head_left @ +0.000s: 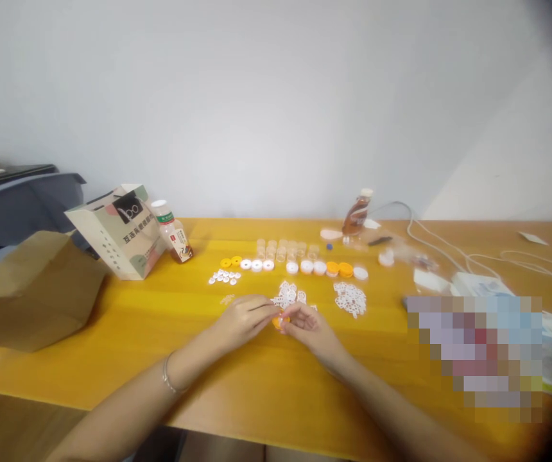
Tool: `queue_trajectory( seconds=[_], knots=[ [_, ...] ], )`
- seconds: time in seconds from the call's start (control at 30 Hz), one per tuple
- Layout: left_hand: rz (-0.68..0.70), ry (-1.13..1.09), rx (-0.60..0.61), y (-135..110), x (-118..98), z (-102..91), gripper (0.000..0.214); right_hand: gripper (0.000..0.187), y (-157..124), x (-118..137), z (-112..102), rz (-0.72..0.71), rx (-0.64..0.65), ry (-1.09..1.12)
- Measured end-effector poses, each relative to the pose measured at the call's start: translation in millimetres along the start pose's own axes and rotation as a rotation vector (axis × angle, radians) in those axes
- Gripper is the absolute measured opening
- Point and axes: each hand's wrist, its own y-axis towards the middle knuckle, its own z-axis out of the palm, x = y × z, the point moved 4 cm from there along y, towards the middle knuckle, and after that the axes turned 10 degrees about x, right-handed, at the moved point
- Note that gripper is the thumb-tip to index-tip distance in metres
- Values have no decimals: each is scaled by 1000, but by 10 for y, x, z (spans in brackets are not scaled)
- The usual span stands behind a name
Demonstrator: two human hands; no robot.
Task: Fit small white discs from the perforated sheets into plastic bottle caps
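Note:
My left hand (247,316) and my right hand (309,326) meet low over the middle of the table, both closed at the fingertips around a small round orange cap (276,323). Something white shows on the cap near the right fingertips, too blurred to name. Just beyond the fingers lies a pile of small white flat pieces (286,293), partly hidden by my hands. To the left are several small white round pieces (225,277) and a few tiny pale bits (226,299). A second pile of white pieces (350,299) lies to the right.
Behind the piles runs a row of yellow caps (231,262), white caps (257,264) and orange caps (345,270), with clear cups (283,249) behind. Bottles (174,234) (357,215), a gift bag (126,237), a brown paper bag (40,289) and cables (439,240) flank them.

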Motion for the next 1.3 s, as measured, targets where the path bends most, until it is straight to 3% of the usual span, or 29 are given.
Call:
queue_trajectory(
  seconds=[0.2, 0.53, 0.83, 1.13, 1.3],
  knots=[
    [36, 68, 25, -17, -14, 32, 17, 20, -10, -3, -5, 6, -8, 9],
    [35, -176, 130, 6, 11, 1, 22, 19, -13, -13, 7, 12, 0, 3],
    [87, -196, 172, 20, -15, -103, 24, 17, -27, 4, -7, 23, 8, -21],
    [218, 4, 44, -53, -55, -113, 32, 13, -60, 60, -10, -4, -7, -37],
    [226, -16, 8, -61, -64, -112, 31, 11, -82, 111, -6, -39, 0, -61]
  ],
)
